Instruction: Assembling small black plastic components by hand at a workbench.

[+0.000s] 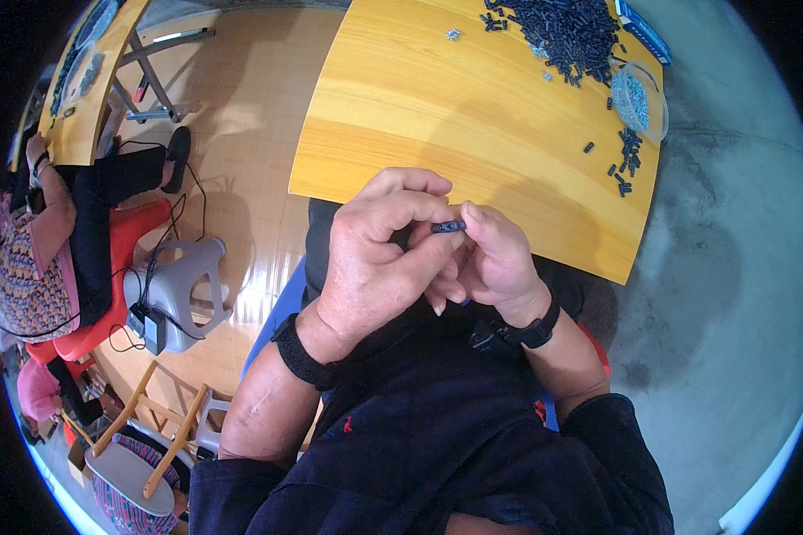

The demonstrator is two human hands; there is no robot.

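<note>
Between my two hands, just off the near edge of the table, is a small black oblong part point(448, 227) with holes or recesses in its face. My left hand point(366, 250) pinches it between thumb and forefinger, the other fingers curled. My right hand point(501, 263) closes on its right end, thumb uppermost and fingers bent beneath. The undersides of the fingers are hidden, so I cannot tell whether anything else is in them. Beyond the hands, several similar black parts point(629, 152) lie loose along the right side of the yellow wooden table point(393, 98).
A large heap of black parts point(575, 40) covers the far right of the table, near a clear tub of small silvery-blue pieces point(632, 100) and a blue box point(642, 34). A few metal bits point(453, 35) lie apart. Left are a grey stool point(183, 290) with cables and a seated person point(45, 259).
</note>
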